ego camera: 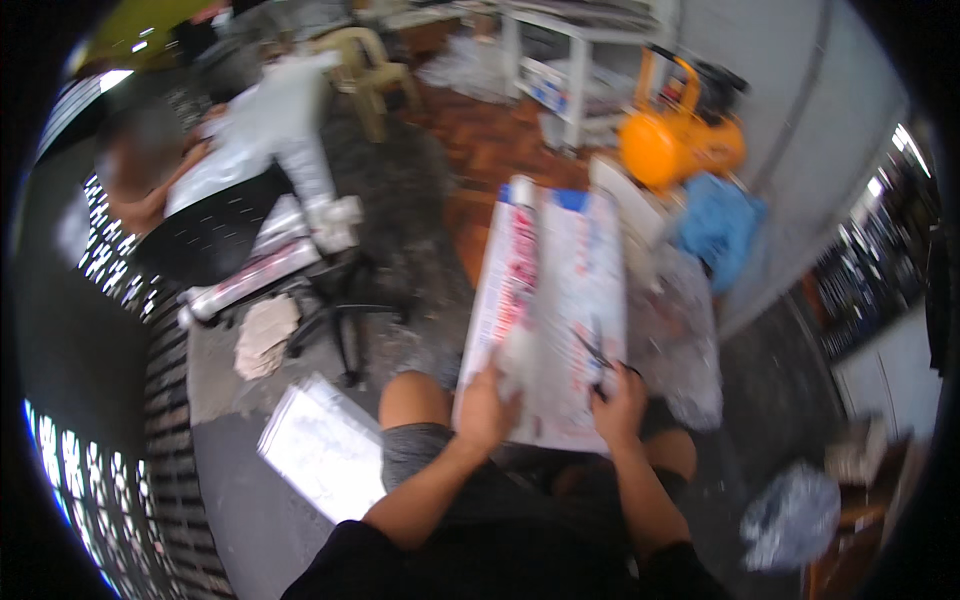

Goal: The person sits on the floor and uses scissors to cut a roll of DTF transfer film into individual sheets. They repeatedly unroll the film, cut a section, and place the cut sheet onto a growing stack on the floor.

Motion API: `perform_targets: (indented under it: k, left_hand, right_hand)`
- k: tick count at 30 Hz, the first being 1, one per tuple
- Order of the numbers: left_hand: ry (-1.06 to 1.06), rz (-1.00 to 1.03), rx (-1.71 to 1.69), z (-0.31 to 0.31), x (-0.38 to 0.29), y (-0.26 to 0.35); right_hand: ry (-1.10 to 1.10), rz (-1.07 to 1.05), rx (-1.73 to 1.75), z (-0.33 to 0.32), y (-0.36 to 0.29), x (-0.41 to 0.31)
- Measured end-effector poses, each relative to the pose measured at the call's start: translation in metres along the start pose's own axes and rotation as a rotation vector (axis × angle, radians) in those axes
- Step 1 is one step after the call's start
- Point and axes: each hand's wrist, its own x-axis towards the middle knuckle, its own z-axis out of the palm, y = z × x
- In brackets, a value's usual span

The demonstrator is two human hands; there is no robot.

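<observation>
A long white printed sheet (574, 300) with red and blue markings stretches away from my lap, its surface blurred. Along its left part runs a rolled printed sheet (523, 247), which bears pink and red writing. My left hand (486, 409) grips the near end of this roll; its lower fingers are partly hidden. In my right hand (621, 405) is a pair of scissors (595, 351) with black handles, above the right part of the sheet. The blades point away and to the left, slightly apart.
Beyond the sheet stand an orange air compressor (675, 146), a blue bag (720, 225) and a white rack (577, 75). Clear plastic (675, 330) lies at right. Left are white sheets (330, 442), a black chair (217, 229) and a person (142, 165) at a white-covered table (255, 124).
</observation>
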Motion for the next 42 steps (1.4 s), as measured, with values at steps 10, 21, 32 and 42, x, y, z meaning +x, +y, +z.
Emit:
perform_targets:
  k: [10,21,32,42]
  left_hand:
    - [0.544,-0.100,-0.830,0.000,0.029,-0.019]
    - [0.306,0.578,-0.133,-0.055,0.008,-0.012]
    - [-0.381,1.020,-0.003,-0.038,-0.061,0.026]
    - [-0.452,0.819,-0.045,-0.034,-0.075,0.053]
  right_hand:
    - [0.159,0.387,0.238,-0.002,0.012,-0.009]
    - [0.160,1.005,1.296,0.005,0.051,-0.003]
    - [0.275,0.990,1.289,-0.007,0.057,0.053]
    - [0.404,0.832,0.980,-0.023,-0.013,0.088]
